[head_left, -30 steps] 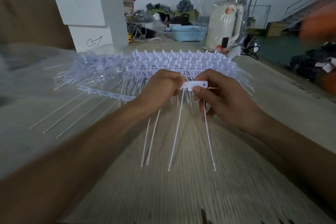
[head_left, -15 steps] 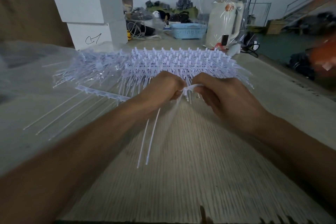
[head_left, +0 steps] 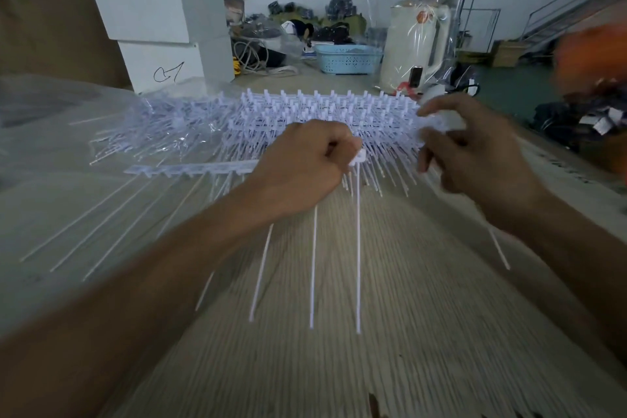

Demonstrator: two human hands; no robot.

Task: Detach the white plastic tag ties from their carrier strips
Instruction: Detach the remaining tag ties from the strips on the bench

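Note:
My left hand is curled round a short piece of white carrier strip, from which three long white tag ties hang toward me. My right hand is blurred, a little to the right of the left and apart from it. It pinches a white tag tie head, and that tie's thin tail trails below the wrist. Behind both hands lies a big pile of ties on their strips. A long carrier strip lies left of my left hand.
Loose ties lie on a clear plastic sheet at the left of the wooden table. Behind the pile are white boxes, a blue basket and a white kettle wrapped in plastic. The table's edge runs along the right.
Both hands held one strip piece together. My right hand has since pulled away to the right with a tie, while my left hand keeps the strip with its hanging ties.

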